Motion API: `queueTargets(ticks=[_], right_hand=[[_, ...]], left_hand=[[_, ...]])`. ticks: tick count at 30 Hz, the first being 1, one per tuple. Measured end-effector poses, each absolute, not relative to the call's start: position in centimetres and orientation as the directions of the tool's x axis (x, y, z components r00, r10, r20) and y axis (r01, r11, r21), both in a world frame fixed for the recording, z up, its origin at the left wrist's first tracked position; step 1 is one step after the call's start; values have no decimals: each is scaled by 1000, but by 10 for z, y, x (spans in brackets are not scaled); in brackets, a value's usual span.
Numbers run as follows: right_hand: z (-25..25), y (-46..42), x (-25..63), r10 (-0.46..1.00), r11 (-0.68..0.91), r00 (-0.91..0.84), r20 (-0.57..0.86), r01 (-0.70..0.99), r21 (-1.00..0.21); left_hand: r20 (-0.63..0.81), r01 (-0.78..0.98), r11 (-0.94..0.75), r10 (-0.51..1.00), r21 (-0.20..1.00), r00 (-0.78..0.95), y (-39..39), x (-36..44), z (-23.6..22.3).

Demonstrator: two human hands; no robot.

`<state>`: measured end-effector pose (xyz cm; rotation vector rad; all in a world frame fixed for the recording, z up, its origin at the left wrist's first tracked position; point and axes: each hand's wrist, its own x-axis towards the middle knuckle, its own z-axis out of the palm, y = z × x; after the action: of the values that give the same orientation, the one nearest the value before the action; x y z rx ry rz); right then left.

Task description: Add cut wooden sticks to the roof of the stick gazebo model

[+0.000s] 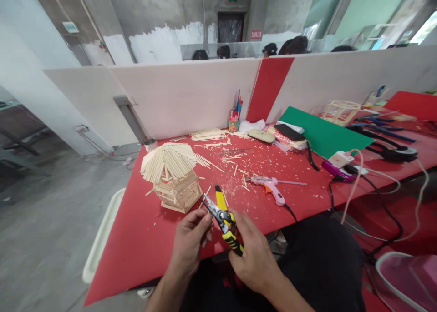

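My right hand (254, 253) is closed round the yellow-and-black handles of a pair of snips (221, 214), whose blades are parted and point up and left. My left hand (191, 241) is pinched just left of the blades, on a small stick piece that I can barely make out. Just beyond the hands stands a small house built of thin wooden sticks (174, 175) with a fanned stick roof, on the red table (136, 239).
A pink glue gun (271, 187) lies right of the snips, its cord trailing off the edge. Loose sticks (208, 135) and sawdust litter the middle. A pen cup (234, 120), phone, green sheet (321, 132), cables and another stick frame sit farther back. White partition behind; other people's heads beyond.
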<state>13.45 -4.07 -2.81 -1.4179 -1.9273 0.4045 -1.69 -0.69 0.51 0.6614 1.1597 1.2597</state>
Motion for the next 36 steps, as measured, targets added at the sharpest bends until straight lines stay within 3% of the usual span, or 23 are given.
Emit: queueTargets(ticks=[10,17,20,22,25,28,31,33,35,36], right_hand=[[-28,-40,135,935,328,-135,328,682,-653],[-27,-39,135,949,314,-171,264,580,-751],[-25,-30,142,972,231,-123,198,614,-754],[-25,-20,148,994,97,-36,104,732,-674],[-24,-4,156,997,-67,73,-3,889,-453],[-23,8,163,996,-30,55,73,949,-313],[-19,18,179,975,73,-5,221,951,-301],[-17,27,195,974,-55,110,196,962,-267],[-19,39,214,944,-313,325,50,935,-168],[-20,45,222,930,-364,366,-10,920,-148]], left_hand=[[-278,-342,234,957,910,-83,-8,-19,2],[-282,-348,234,955,908,-92,-9,-18,-1],[-305,-364,241,943,900,-130,-8,-19,-1],[-319,-373,243,935,895,-155,-8,-21,0],[-335,-390,253,928,885,-160,-9,-24,4],[-337,-396,256,929,882,-150,-12,-29,9],[-320,-393,234,932,889,-170,-13,-35,15],[-293,-400,197,936,895,-195,-13,-41,21],[-255,-409,148,941,900,-221,-11,-49,28],[-237,-413,123,943,902,-235,-10,-54,31]])
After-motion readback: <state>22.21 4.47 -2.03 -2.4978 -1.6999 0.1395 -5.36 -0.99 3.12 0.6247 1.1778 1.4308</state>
